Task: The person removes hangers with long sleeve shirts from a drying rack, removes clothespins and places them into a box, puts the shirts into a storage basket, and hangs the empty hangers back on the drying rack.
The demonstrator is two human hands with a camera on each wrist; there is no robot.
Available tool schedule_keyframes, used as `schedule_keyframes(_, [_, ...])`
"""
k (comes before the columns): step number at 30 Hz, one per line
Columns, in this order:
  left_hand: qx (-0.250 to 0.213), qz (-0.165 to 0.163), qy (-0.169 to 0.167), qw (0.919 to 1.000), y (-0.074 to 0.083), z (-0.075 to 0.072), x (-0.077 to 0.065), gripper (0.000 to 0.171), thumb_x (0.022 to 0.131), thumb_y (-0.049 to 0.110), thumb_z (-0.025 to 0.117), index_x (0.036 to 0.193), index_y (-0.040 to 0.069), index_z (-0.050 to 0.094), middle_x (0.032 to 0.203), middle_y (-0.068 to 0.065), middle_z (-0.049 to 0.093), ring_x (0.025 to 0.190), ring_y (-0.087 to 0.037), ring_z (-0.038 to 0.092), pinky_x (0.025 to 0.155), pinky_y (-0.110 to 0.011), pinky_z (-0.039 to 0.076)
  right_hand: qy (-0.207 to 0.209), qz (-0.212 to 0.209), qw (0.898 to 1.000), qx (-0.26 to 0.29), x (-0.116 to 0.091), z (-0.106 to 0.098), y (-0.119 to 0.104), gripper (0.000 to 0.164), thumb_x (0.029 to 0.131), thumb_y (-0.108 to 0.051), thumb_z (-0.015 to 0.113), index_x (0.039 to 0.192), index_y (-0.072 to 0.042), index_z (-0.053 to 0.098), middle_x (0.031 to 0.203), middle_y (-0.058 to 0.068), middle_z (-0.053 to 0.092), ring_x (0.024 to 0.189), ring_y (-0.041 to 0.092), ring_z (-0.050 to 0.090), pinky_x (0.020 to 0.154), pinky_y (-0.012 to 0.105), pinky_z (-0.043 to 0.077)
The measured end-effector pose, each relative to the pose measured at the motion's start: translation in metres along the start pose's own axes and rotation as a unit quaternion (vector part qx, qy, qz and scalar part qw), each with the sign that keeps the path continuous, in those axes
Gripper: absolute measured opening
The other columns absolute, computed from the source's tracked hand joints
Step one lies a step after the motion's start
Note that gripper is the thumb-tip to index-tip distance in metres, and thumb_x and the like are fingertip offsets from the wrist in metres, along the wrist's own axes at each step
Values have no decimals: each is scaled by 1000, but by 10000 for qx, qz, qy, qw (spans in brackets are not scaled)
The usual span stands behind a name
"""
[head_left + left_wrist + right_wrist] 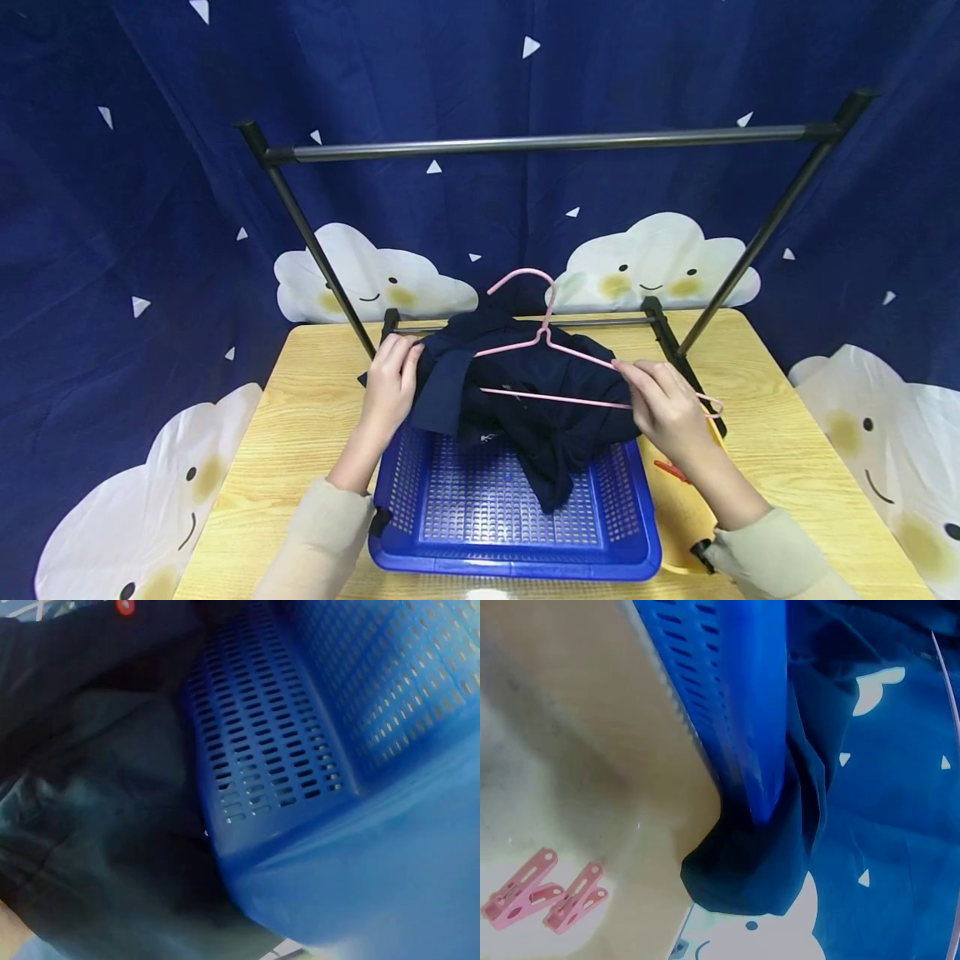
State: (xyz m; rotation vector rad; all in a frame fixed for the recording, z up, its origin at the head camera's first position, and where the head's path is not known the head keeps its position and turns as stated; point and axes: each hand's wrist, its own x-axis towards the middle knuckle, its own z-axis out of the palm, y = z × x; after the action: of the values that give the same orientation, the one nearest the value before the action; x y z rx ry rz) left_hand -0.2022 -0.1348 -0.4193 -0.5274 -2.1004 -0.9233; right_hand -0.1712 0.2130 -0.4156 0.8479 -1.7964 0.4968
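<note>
A dark navy garment [540, 425] hangs bunched over the far part of a blue plastic basket [517, 568]. My left hand [392, 379] grips the cloth near its upper left edge. A pink hanger [573, 352] lies across the garment, hook upward, its left end hidden under a fold of cloth. With thumb and fingers, my right hand [663, 404] pinches the hanger's right arm. In the left wrist view the garment [112, 810] drapes beside the slotted basket wall [262, 727]. Cloth [742, 874] also droops over the basket's edge in the right wrist view.
A black rack with a metal bar [465, 146] stands behind the basket on the wooden table [292, 417]. To the right, a yellow container [678, 525] holds a red clip [672, 471]. Pink clothespins [577, 898] show in the right wrist view. A blue cloud-print curtain [420, 75] hangs behind.
</note>
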Motion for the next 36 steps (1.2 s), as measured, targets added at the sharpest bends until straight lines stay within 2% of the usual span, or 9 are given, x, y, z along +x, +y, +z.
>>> schedule_keyframes(15, [39, -607, 551, 9966, -16, -7, 0, 10, 89, 2, 54, 90, -5, 60, 82, -18, 58, 77, -33, 57, 71, -43, 44, 1094, 150, 9938, -90, 10, -16, 8, 22, 92, -9, 50, 85, 6, 64, 69, 17, 54, 55, 30, 44, 55, 31, 36])
schedule_keyframes(24, [-9, -874, 744, 9934, -22, -12, -1, 12, 90, 2, 53, 88, -8, 60, 80, -21, 58, 75, -35, 56, 70, -43, 43, 1415, 407, 9890, -139, 9, -26, 16, 20, 89, -7, 51, 84, 6, 65, 68, 19, 55, 54, 32, 43, 52, 31, 33])
schedule_keyframes(28, [-47, -923, 840, 9922, -25, -14, -1, 12, 90, 1, 52, 88, -9, 59, 80, -21, 58, 75, -35, 56, 70, -43, 42, 1626, 601, 9847, -174, 6, -30, 22, 17, 86, -5, 53, 84, 6, 66, 70, 20, 56, 57, 34, 47, 60, 21, 40])
schedule_keyframes(32, [-60, -950, 803, 9922, -24, -15, -1, 13, 90, 0, 51, 89, -9, 59, 80, -21, 58, 75, -35, 56, 70, -43, 42, 1833, 782, 9797, -202, 8, -32, 25, 10, 82, 3, 56, 84, 7, 66, 71, 21, 57, 60, 37, 48, 77, 10, 40])
schedule_keyframes(36, [-116, -886, 578, 9943, -16, -14, 1, 12, 90, 1, 51, 90, -7, 60, 81, -19, 59, 76, -34, 57, 70, -43, 43, 1973, 952, 9751, -349, 7, -33, 27, 9, 80, 7, 58, 84, 7, 65, 70, 22, 55, 60, 38, 46, 76, 13, 39])
